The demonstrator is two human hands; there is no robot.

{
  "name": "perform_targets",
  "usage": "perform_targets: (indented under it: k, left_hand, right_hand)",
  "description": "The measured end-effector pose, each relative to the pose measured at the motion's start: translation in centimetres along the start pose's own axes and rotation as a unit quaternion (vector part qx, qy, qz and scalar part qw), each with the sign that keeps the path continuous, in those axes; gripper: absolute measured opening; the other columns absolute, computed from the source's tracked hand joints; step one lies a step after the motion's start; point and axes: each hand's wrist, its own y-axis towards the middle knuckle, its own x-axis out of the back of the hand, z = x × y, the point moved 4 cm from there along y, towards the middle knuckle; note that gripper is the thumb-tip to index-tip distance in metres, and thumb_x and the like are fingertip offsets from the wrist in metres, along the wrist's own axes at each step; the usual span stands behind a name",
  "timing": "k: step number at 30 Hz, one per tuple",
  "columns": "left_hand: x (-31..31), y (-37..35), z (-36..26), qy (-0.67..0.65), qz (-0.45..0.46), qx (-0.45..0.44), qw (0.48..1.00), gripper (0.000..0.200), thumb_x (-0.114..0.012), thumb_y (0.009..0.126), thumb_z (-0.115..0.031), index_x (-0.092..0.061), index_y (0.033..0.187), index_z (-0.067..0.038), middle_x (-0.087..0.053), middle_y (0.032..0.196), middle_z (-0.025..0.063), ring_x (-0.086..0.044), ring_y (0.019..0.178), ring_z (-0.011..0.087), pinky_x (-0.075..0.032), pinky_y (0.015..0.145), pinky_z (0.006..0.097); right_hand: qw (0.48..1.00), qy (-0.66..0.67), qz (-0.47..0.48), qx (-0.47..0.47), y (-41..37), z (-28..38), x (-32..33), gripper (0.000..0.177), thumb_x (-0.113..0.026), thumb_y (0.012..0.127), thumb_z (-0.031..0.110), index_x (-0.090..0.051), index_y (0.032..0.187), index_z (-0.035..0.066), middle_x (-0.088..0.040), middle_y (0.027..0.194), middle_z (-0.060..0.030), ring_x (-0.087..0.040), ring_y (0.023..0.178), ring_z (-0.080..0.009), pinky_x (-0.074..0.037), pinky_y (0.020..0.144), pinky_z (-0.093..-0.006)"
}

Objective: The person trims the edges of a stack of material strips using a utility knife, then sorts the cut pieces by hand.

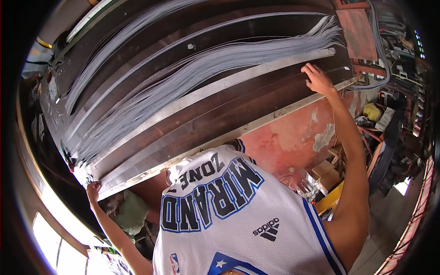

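Edge rail [275,114]: runs along the bench's [256,105] near side.
Your left hand [93,190]: clasps one rail end, apparently steadying it.
Your right hand [318,79]: fingers loose, resting near the opposite end.
Grey strips [197,68]: fanned lengthwise atop the bench.

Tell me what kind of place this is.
Probably a small workshop: a long dark workbench carries bundles of grey strips and a metal bar, with cardboard boxes cluttered by a peeling red wall.

Workshop: long dark surface [229,110] with grey strand bundles [206,66] at 12 o'clock; cables [379,46], machine clutter [403,68] at 2 o'clock.
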Motion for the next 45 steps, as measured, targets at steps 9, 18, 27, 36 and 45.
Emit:
perform_targets:
  k: [9,18,27,36,45]
  left_hand:
    - [0.5,-1.4,-0.7,-0.013,-0.022,-0.004,1.000,0.022,-0.068,0.079,-0.002,-0.070,0.101,0.003,-0.072,0.086,0.0178,-0.069,0.079,0.0246,-0.052,0.072,0.0369]
    - [-0.1,-1.0,3.0,0.028,-0.025,0.030,0.999,0.029,-0.072,0.074,-0.007,-0.070,0.101,0.002,-0.071,0.094,0.0190,-0.069,0.088,0.0313,-0.052,0.080,0.0405]
    - [-0.5,-1.6,4.8,0.081,0.016,0.054,0.995,0.024,-0.069,0.074,-0.005,-0.069,0.096,0.003,-0.070,0.089,0.0183,-0.068,0.083,0.0293,-0.052,0.075,0.0389]
    - [-0.1,-1.2,4.3,0.099,0.043,0.045,0.993,0.026,-0.069,0.071,-0.005,-0.071,0.096,0.002,-0.069,0.093,0.0218,-0.068,0.087,0.0367,-0.052,0.078,0.0423]
    - [0.0,-0.6,1.8,0.124,0.011,0.031,0.992,0.031,-0.071,0.073,-0.011,-0.071,0.101,0.002,-0.069,0.098,0.0218,-0.067,0.092,0.0363,-0.052,0.082,0.0430]
  right_hand:
    - [0.975,-0.158,0.028,-0.154,-2.3,-7.9,-1.4,0.056,-0.068,0.067,-0.011,-0.046,0.115,0.007,-0.052,0.113,-0.0138,-0.054,0.110,-0.0350,-0.045,0.099,-0.0452]
    - [0.934,-0.259,0.104,-0.225,-3.7,-13.1,-1.4,0.055,-0.071,0.073,-0.003,-0.046,0.121,0.007,-0.059,0.120,-0.0127,-0.051,0.119,-0.0336,-0.030,0.115,-0.0479]
    - [0.934,-0.244,0.144,-0.216,-5.8,-13.0,0.5,0.058,-0.081,0.067,0.014,-0.051,0.117,0.011,-0.057,0.116,-0.0099,-0.051,0.118,-0.0306,-0.037,0.106,-0.0450]
    - [0.954,-0.192,0.103,-0.208,-6.3,-12.1,1.4,0.060,-0.080,0.070,0.014,-0.049,0.121,0.009,-0.054,0.122,-0.0123,-0.050,0.116,-0.0338,-0.040,0.103,-0.0443]
    - [0.997,-0.077,-0.004,-0.006,-3.6,-4.9,-0.7,0.048,-0.073,0.073,0.006,-0.053,0.117,0.006,-0.053,0.118,-0.0131,-0.052,0.115,-0.0374,-0.042,0.103,-0.0459]
